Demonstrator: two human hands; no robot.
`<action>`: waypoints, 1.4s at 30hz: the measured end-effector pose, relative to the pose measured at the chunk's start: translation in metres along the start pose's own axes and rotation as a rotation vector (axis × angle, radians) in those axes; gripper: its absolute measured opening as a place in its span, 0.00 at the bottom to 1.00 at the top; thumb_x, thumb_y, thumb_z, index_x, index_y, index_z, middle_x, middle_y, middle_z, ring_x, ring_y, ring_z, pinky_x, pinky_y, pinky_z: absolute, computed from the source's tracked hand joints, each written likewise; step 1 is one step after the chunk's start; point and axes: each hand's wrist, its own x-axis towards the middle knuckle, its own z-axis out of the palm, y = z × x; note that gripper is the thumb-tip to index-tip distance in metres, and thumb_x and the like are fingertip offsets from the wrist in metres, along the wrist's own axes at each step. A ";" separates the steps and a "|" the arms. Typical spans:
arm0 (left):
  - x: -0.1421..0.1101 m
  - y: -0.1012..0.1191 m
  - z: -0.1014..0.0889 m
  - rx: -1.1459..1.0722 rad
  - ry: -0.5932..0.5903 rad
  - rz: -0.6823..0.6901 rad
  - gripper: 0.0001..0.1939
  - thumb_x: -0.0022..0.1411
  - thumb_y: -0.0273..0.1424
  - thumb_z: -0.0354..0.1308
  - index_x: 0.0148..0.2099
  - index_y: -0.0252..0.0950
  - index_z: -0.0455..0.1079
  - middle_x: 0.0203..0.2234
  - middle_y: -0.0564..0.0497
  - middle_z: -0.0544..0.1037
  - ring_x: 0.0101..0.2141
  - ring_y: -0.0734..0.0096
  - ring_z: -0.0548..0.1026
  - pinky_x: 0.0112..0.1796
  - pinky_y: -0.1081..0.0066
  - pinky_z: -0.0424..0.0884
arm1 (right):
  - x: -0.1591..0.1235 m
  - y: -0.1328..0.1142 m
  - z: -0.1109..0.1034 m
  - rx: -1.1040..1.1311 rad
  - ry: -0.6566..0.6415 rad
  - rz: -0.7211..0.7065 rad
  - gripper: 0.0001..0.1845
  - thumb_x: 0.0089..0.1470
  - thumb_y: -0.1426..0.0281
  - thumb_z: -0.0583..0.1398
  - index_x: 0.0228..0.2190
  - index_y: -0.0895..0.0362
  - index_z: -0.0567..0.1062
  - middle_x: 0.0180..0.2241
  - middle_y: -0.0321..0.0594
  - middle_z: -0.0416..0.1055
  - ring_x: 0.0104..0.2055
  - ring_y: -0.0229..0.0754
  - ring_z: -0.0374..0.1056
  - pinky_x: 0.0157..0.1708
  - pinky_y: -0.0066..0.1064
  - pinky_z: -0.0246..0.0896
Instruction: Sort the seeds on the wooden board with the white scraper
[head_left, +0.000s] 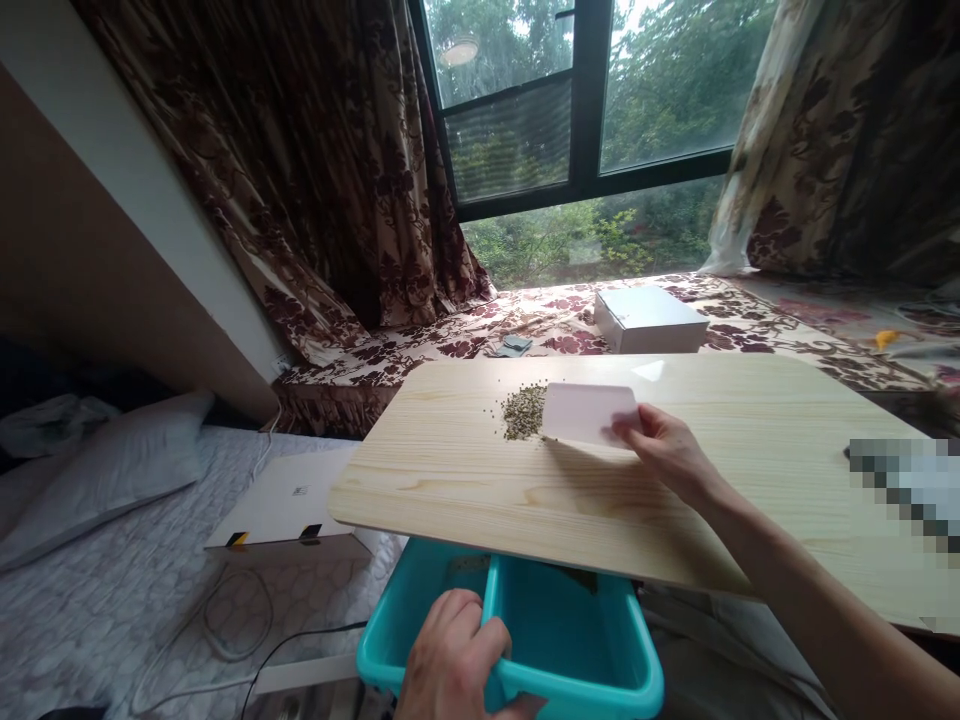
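Observation:
My right hand (667, 448) pinches a white card (589, 413) that stands on its edge on the pale wooden tabletop (465, 470). The card's left edge touches a small pile of greenish seeds (523, 411). Below the table's near edge, my left hand (454, 655) is closed round the dividing wall of a teal plastic bin (600, 640). The bin sits partly under the tabletop and its far part is hidden.
A white box (649, 318) lies on the flowered window seat (420, 350) behind the table. A flat white carton (285, 505) and cables (225, 620) lie on the quilted bed at the left, beside a pillow (97, 470). Patterned curtains flank the window.

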 end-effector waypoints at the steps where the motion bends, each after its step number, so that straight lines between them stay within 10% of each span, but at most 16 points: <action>1: 0.000 0.000 -0.001 0.006 -0.004 0.003 0.18 0.44 0.36 0.68 0.28 0.39 0.59 0.24 0.55 0.64 0.32 0.61 0.69 0.33 0.64 0.67 | 0.000 -0.001 0.000 0.002 -0.009 0.000 0.13 0.46 0.60 0.62 0.29 0.58 0.76 0.30 0.42 0.78 0.33 0.45 0.73 0.35 0.36 0.68; 10: 0.004 0.000 -0.017 0.056 -0.146 0.022 0.19 0.49 0.39 0.69 0.30 0.39 0.60 0.26 0.54 0.66 0.32 0.64 0.70 0.30 0.68 0.67 | -0.002 -0.006 -0.011 -0.036 0.044 0.002 0.10 0.45 0.61 0.62 0.27 0.55 0.76 0.29 0.40 0.79 0.33 0.45 0.73 0.33 0.33 0.67; 42: -0.002 -0.023 0.014 0.120 0.075 0.133 0.22 0.54 0.53 0.58 0.27 0.40 0.61 0.21 0.55 0.61 0.28 0.64 0.68 0.28 0.66 0.66 | -0.005 -0.015 -0.005 -0.043 -0.031 -0.012 0.12 0.46 0.59 0.60 0.26 0.56 0.75 0.28 0.40 0.77 0.31 0.45 0.71 0.31 0.33 0.64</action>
